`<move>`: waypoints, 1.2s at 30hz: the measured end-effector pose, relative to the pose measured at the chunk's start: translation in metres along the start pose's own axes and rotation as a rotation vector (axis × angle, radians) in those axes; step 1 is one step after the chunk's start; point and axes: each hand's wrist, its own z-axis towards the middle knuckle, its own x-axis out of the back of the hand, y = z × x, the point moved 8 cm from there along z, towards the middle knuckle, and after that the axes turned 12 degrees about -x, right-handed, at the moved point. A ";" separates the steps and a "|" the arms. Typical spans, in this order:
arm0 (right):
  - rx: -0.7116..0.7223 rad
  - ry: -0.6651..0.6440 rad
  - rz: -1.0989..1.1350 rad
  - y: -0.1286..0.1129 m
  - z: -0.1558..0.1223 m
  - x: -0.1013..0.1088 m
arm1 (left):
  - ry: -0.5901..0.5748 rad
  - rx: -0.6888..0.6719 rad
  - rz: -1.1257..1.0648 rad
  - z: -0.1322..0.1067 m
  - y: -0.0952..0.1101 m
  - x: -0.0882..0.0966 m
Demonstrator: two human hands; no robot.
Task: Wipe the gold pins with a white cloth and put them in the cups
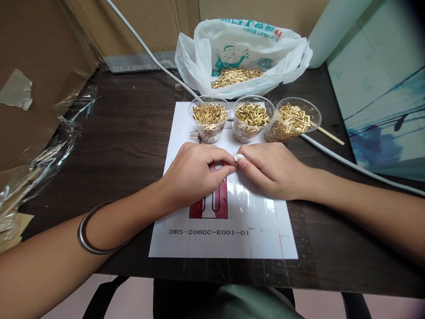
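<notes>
My left hand (pixel 202 170) is closed in a pinch, thumb and index finger on a small brass-coloured pin (pixel 235 163). Opposite it, my right hand (pixel 277 170) is also closed, its fingertips meeting the left ones at the pin. A white covering or scrap (pixel 239 157) shows at the right index fingertip; which of these it is I cannot tell. What else the right fingers hold is hidden. Both hands are above a printed sheet (pixel 206 243) with a red drawing. Just behind them stand three clear plastic cups, the left (pixel 210 118), middle (pixel 253 118) and right (pixel 292 119), filled with small brass-coloured pieces.
A white plastic bag (pixel 192 62) with more brass-coloured pieces lies open behind the cups. A white cable (pixel 352 163) crosses the dark table (pixel 109 128), near a thin wooden stick (pixel 330 135). Cardboard (pixel 43 48) and clear film (pixel 49 164) are at the left.
</notes>
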 end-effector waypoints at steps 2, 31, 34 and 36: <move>-0.001 -0.001 0.003 0.000 0.000 0.000 | -0.001 0.005 -0.002 0.000 0.000 0.000; -0.010 -0.031 0.087 0.001 0.002 -0.001 | -0.022 -0.009 -0.002 0.003 -0.002 -0.002; -0.009 -0.031 0.085 0.001 0.002 -0.001 | -0.032 -0.003 -0.013 0.003 -0.002 -0.002; -0.009 -0.031 0.081 0.002 0.002 0.000 | -0.034 -0.002 -0.015 0.003 -0.002 -0.002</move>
